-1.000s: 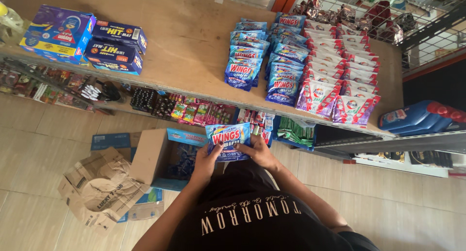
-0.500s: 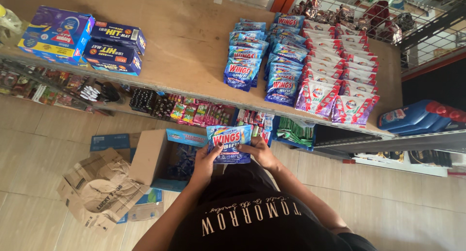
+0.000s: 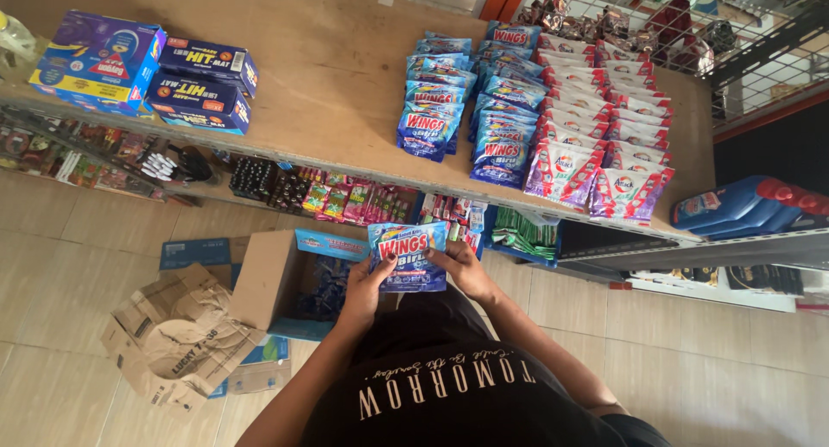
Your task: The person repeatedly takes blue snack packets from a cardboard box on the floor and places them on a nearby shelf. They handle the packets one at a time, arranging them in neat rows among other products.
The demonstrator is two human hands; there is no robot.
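Both hands, left hand [image 3: 361, 291] and right hand [image 3: 465, 270], grip a blue detergent sachet [image 3: 408, 255] chest-high, barely shifted since a second ago, above the open cardboard box [image 3: 268, 283], below the shelf [image 3: 337, 84]

Both hands [image 3: 414, 283] grip a blue detergent sachet stack [image 3: 408, 255].

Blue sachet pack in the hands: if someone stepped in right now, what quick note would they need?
Left hand and right hand: each has a grip on one side of the blue sachet pack, held flat in front of the body.
Done: rows of blue packs and white-and-purple packs lie on the wooden shelf.
Left: this pack is not yet shelved; the open carton on the floor holds more blue packets.
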